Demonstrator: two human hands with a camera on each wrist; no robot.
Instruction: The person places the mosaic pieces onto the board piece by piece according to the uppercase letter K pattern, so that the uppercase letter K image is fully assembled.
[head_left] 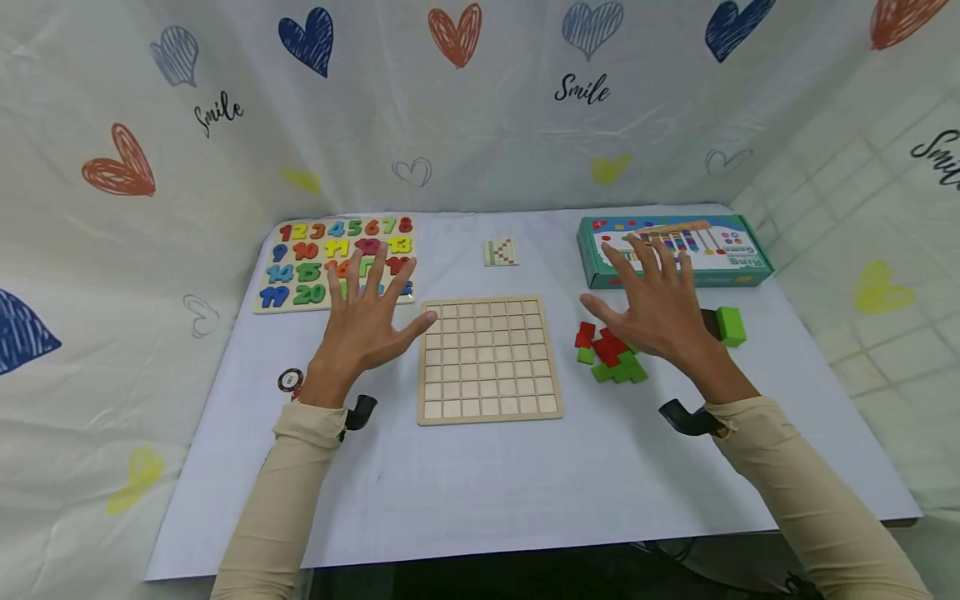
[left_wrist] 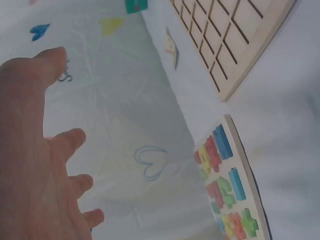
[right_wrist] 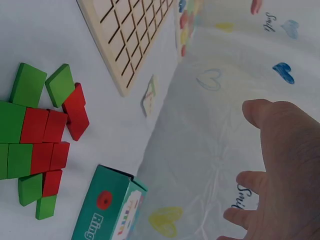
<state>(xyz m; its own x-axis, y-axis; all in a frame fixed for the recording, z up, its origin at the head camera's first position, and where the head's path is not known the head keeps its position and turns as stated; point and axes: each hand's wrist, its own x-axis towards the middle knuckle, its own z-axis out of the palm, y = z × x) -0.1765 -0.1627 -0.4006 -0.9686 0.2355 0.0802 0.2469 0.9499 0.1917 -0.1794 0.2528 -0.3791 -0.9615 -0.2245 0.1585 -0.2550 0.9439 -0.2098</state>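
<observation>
My left hand (head_left: 363,327) hovers with fingers spread over the near right part of a number puzzle board (head_left: 273,311) filled with colourful numerals. Held out the same way, my right hand (head_left: 660,315) overlaps the front of a green cardboard box (head_left: 731,254) in the head view. Neither hand holds anything. Between them lies a wooden grid board (head_left: 491,358) with bare square cells. Beside it, partly under my right hand in that view, are red blocks (right_wrist: 35,125) and green blocks (right_wrist: 27,85), some pushed together in a cluster.
A small card with a coloured square pattern (head_left: 500,252) lies behind the grid board. To the right sits a bright green block (head_left: 731,327) against a dark piece. A black-and-white round disc (head_left: 290,380) is by my left wrist. A curtain printed with hearts surrounds the white table (head_left: 480,492).
</observation>
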